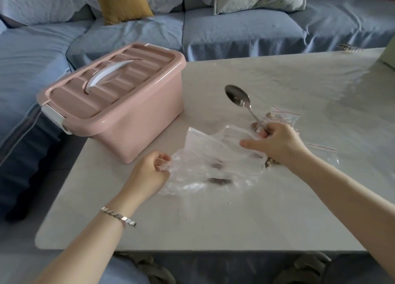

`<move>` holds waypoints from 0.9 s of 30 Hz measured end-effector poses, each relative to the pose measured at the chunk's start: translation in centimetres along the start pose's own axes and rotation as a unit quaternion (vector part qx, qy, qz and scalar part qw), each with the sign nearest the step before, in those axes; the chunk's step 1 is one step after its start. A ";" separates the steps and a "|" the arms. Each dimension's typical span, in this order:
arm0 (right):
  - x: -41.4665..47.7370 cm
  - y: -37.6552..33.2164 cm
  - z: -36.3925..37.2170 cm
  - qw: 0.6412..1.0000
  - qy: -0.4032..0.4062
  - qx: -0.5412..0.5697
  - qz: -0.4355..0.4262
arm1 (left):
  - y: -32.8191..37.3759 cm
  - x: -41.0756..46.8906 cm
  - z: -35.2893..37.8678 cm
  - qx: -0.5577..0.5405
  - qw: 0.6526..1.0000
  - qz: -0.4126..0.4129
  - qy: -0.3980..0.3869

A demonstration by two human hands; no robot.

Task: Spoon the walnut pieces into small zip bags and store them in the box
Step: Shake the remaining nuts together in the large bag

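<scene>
Closed pink box (pixel 119 104); crumpled clear bag (pixel 209 161) holds walnut pieces (pixel 220 180).

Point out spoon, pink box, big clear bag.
spoon (pixel 237 96), head view, on the bowl.
pink box (pixel 139 121), head view, on the near side wall.
big clear bag (pixel 203 157), head view, on its crumpled middle.
</scene>
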State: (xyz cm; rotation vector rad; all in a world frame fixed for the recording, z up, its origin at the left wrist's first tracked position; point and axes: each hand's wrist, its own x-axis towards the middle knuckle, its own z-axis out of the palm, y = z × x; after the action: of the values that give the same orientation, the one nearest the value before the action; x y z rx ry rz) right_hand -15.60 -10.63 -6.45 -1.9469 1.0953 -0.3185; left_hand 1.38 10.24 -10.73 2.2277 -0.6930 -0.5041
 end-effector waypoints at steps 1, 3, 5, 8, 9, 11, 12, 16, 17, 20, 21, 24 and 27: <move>0.7 -0.1 0.5 0.999 -0.020 -0.023 0.010 | 0.1 0.1 0.1 -0.020 1.000 -0.014 -0.011; 1.6 -0.1 1.5 0.996 -0.072 -0.040 0.037 | 0.0 0.4 0.3 -0.064 0.995 -0.066 -0.030; 2.2 0.0 2.5 0.992 -0.113 -0.034 0.053 | 0.1 0.6 0.3 -0.103 0.987 -0.113 -0.039; 2.8 0.1 3.4 0.992 -0.114 -0.032 0.051 | 0.2 1.1 0.3 -0.087 0.988 -0.115 -0.055; 2.9 0.1 3.5 0.993 -0.107 -0.032 0.046 | 0.3 1.2 0.2 -0.070 0.989 -0.114 -0.062; 3.0 0.0 3.1 0.996 -0.084 -0.019 0.025 | 0.6 1.6 0.3 -0.059 0.991 -0.100 -0.067; 2.9 -0.1 2.7 0.998 -0.062 -0.009 0.009 | 0.9 1.8 0.4 -0.078 0.992 -0.087 -0.056; 1.6 -0.6 0.2 0.995 0.031 0.077 -0.060 | 2.5 1.8 0.2 -0.166 0.983 0.046 0.069; 1.2 -0.8 -0.4 0.992 0.039 0.091 -0.073 | 2.9 1.6 0.2 -0.169 0.979 0.081 0.086; -0.3 -0.9 -1.8 0.985 0.057 0.129 -0.103 | 3.0 0.8 0.9 -0.184 0.968 0.118 0.123; -0.8 -0.9 -2.1 0.983 0.058 0.137 -0.108 | 2.9 0.6 1.2 -0.197 0.963 0.117 0.141; -1.8 -0.8 -2.2 0.979 0.055 0.157 -0.121 | 2.7 0.5 1.8 -0.223 0.957 0.093 0.161; -2.0 -0.5 -2.1 0.979 0.047 0.159 -0.118 | 2.6 0.7 1.9 -0.206 0.965 0.073 0.146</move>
State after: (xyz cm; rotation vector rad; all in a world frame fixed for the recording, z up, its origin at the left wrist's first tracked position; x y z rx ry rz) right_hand -17.65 -10.13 -4.42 -1.7851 0.8138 -0.6799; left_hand 0.08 7.29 -10.12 1.7952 -0.5346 -0.2126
